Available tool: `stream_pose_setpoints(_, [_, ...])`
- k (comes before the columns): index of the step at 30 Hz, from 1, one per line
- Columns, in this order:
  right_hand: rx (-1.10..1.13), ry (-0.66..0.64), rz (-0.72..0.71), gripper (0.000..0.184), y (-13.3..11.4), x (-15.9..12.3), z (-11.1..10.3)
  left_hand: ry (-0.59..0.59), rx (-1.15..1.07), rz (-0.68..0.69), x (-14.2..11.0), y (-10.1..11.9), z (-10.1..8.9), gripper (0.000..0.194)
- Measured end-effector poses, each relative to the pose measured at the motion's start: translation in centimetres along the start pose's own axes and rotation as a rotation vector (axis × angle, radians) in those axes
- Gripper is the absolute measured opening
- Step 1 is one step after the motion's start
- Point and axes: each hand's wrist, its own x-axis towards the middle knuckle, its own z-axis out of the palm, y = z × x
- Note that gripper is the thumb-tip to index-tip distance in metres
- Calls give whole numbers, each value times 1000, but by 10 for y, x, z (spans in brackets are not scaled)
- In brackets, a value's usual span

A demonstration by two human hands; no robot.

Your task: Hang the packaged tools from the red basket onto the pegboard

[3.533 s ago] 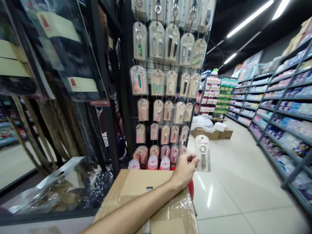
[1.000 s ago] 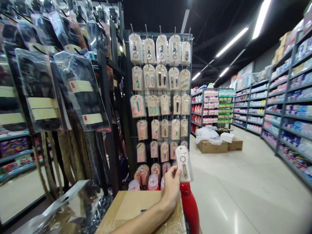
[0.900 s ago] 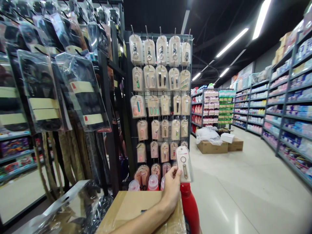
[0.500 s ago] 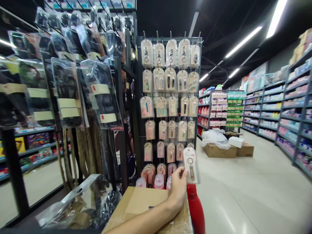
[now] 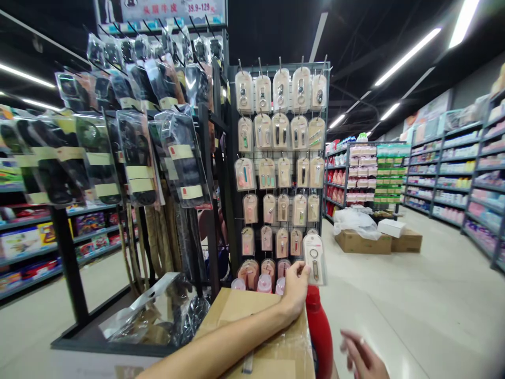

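Observation:
My left hand (image 5: 295, 287) reaches forward over a taped cardboard box (image 5: 244, 316) and pinches a clear blister pack with a metal keychain (image 5: 314, 260), held upright by its lower left edge. The pack hangs in front of the bottom right corner of a black grid rack (image 5: 282, 158) full of similar carded keychains and nail clippers. My right hand (image 5: 361, 358) shows at the bottom edge, blurred, fingers loosely apart and holding nothing. A red bottle (image 5: 319, 331) stands between the two hands, beside the box.
Dark goods in clear bags (image 5: 134, 158) hang on the rack to the left, and a crumpled plastic bag (image 5: 158, 310) lies on its base. Cardboard boxes (image 5: 363, 241) sit on the aisle floor ahead. Stocked shelves (image 5: 453, 179) line the right side.
The view has pulled back and risen, showing more of the rack and a sign above it. My left hand still holds the keychain pack. My right hand has come into view at the bottom.

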Motion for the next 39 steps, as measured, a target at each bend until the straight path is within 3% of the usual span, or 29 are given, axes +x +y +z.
stream_pose_setpoints(5, [209,-147,-238,54,-105,71,-1,-104,90,67,16,11,-8,27])
stream_pose_setpoints(9, [251,-208,-341,47,-158,111,28,-126,140,154,40,25,-35,30])
stream_pose_setpoints(12, [232,-220,-386,44,-168,138,59,-128,232,204,60,26,-60,33])
stream_pose_setpoints(16, [144,-194,-444,40,-171,168,100,-19,312,237,81,17,-87,31])
stream_pose_setpoints(20, [79,-146,-467,35,-181,193,126,112,381,274,106,17,-95,30])
stream_pose_setpoints(25, [35,4,-530,32,-216,234,131,220,391,364,151,38,-78,27])
stream_pose_setpoints(29, [5,49,-575,30,-244,259,127,263,363,389,179,48,-68,28])
stream_pose_setpoints(39, [-74,90,-582,30,-261,263,131,307,380,404,195,53,-64,33])
